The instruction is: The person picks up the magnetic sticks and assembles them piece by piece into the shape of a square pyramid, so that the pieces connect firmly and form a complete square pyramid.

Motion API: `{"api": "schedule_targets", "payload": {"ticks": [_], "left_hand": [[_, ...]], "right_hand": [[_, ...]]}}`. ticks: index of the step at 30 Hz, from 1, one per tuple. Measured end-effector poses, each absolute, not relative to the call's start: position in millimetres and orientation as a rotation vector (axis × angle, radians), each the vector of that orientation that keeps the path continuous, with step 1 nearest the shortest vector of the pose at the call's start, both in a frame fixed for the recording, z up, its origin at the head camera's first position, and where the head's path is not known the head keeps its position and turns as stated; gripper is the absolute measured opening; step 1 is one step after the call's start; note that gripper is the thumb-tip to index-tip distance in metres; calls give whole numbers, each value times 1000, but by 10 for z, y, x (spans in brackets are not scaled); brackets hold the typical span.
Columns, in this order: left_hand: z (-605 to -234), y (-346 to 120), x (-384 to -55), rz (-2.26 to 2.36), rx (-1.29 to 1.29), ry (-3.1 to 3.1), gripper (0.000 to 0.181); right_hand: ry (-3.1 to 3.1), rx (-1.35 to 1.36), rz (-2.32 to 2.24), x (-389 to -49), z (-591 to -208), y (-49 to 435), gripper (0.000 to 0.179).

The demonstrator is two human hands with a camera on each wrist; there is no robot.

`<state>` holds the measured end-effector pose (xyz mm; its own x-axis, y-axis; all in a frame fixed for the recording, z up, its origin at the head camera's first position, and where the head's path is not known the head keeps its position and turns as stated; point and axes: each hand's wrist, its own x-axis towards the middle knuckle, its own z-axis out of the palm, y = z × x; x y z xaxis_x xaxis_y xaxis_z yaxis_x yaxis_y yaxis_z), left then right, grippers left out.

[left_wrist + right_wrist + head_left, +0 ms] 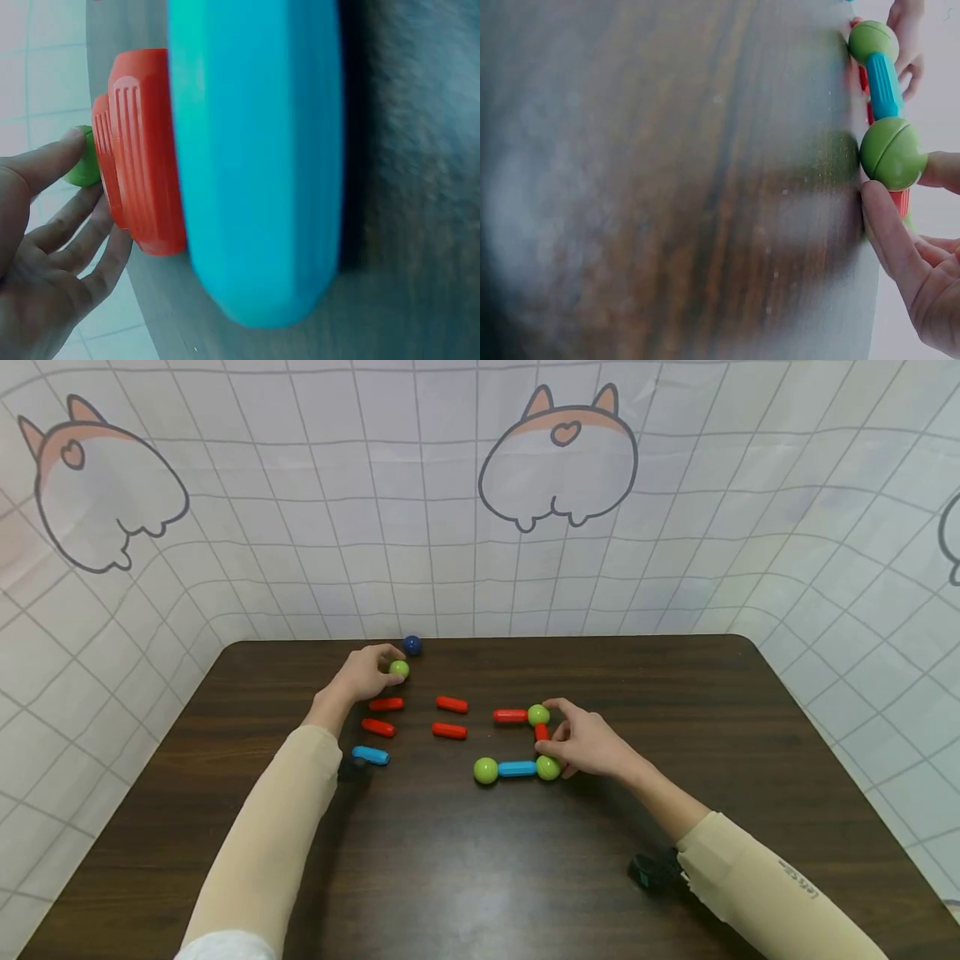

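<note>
My left hand (363, 674) pinches a light green ball (399, 669) near the table's back edge; the left wrist view shows the thumb and fingers at that green ball (84, 161), past two red rods. My right hand (588, 742) holds the right side of a joined ball-and-rod piece, its fingers around the short red rod (542, 732) between two green balls. Another red rod (511, 716) points left from the upper green ball (538, 715). From the lower green ball (548, 767) a blue rod (517, 769) runs left to a third green ball (486, 770).
Beyond the left hand sits a dark blue ball (412, 645). Several loose red rods (450, 731) lie left of the joined piece, with a blue rod (371, 755) beside the left forearm. White grid-patterned cloth (420, 527) surrounds the dark wooden table (480, 868).
</note>
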<state>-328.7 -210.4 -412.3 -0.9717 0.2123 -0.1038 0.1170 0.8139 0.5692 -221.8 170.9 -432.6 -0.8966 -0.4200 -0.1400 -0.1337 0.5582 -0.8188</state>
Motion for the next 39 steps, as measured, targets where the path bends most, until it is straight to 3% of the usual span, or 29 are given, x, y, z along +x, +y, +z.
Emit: {"api": "schedule_targets", "payload": {"ticks": [20,39], "left_hand": [[-4021,-1850,-3027,942,576,2867,40],[-4038,-1310,-2673,981,816,2821,37]], "right_hand": [[2515,-436,-1204,-2194,-4305,1753,72],[2521,-436,-1204,-2203,-4299,1771,72]]}}
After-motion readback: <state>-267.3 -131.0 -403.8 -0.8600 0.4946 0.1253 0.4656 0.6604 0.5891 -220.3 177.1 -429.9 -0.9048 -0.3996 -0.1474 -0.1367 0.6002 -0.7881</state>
